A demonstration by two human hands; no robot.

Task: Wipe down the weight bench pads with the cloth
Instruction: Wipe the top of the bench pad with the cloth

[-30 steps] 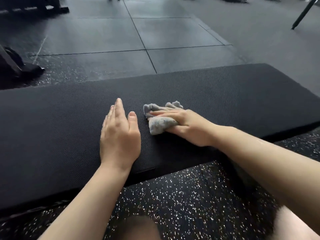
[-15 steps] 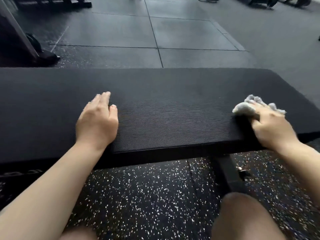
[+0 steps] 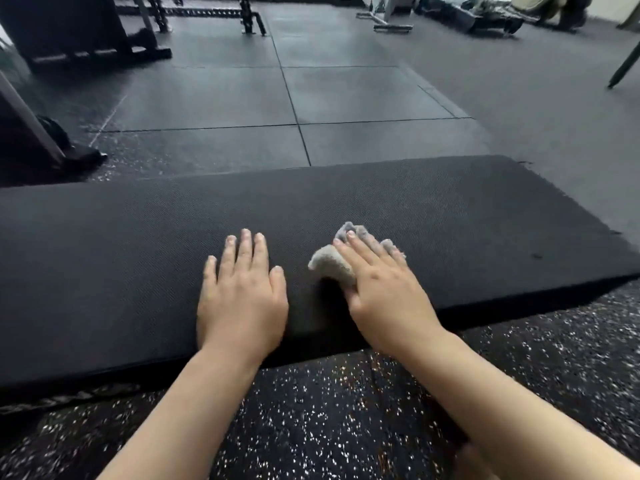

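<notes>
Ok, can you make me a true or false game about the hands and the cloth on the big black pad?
1. The right hand presses a grey cloth onto the bench pad. True.
2. The left hand holds a spray bottle. False: it lies flat on the pad with straight fingers and holds nothing.
3. The cloth is bunched up, not spread flat. True.
4. The cloth lies on the speckled floor. False: it is on the pad, under the right hand.
5. The two hands are stacked on each other. False: they lie side by side, apart, with bare pad between them.
</notes>
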